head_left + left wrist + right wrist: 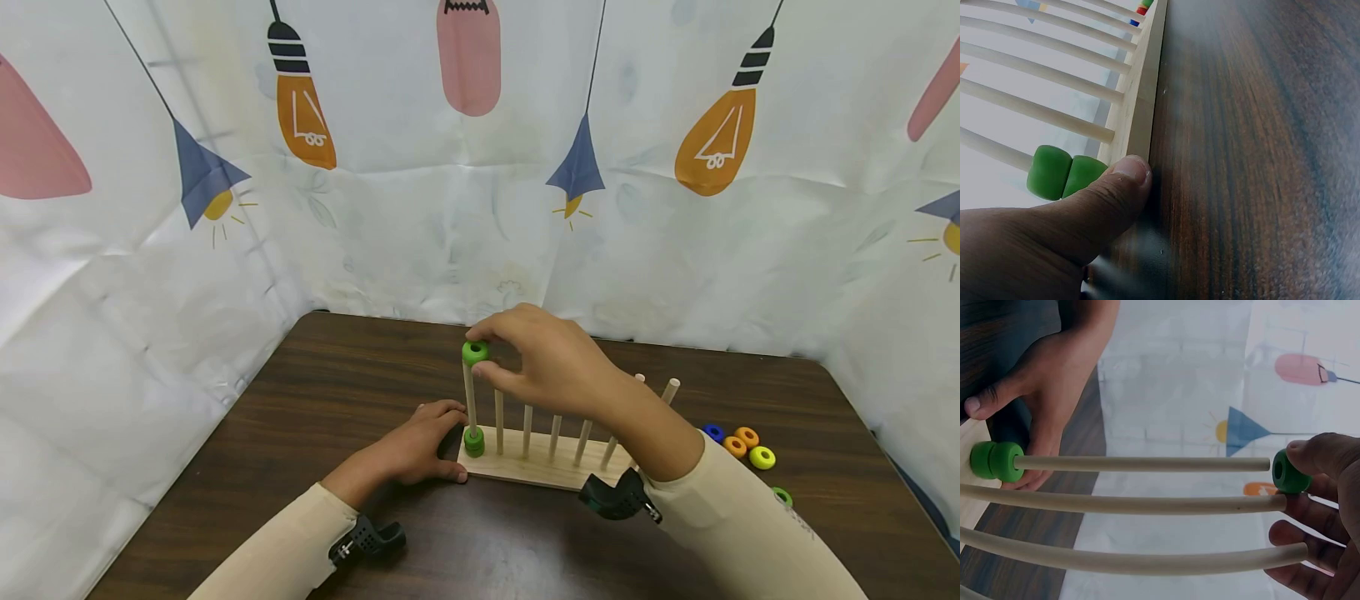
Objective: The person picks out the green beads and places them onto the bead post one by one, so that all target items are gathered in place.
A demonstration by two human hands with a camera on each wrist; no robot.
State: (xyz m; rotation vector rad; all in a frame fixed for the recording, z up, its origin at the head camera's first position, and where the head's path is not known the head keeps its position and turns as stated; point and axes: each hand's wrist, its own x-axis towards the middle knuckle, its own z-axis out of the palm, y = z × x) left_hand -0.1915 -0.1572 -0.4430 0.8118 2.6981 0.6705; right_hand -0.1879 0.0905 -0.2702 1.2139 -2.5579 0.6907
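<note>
"One green ring (pixel 470 357) is raised over the table (pixel 352 367). Who has it?"

"The right hand (pixel 551 354). Its thumb and fingertips pinch the rim, parted only by the ring's width; the remaining fingers hang loosely beside the tips of the next pegs (pixel 527 432)."

"On the end peg (pixel 470 396), or off it?"

"Just off the tip. From the right wrist I see its hole turned toward the wood, with a thin gap between."

"And the left hand (pixel 420 442)?"

"Down below the right one, holding the end of the base (pixel 540 473). Thumb and fingers are set wide around it: thumb at the front edge, fingers curved behind."

"Anything by those fingers?"

"Two lower rings (pixel 474 443), both green, stacked at the foot of the end peg, beside the left thumb."

"What lies past the right forearm?"

"To the right of both hands, on the table: a blue ring (pixel 708 433), two orange rings (pixel 730 451) and a yellow ring (pixel 759 462), clustered. Closer to the right sleeve (pixel 750 525) is a loose green one (pixel 784 492), partly covered by it."

"Behind the hands?"

"White cloth (pixel 420 225), printed with bulbs and lamps."
</note>
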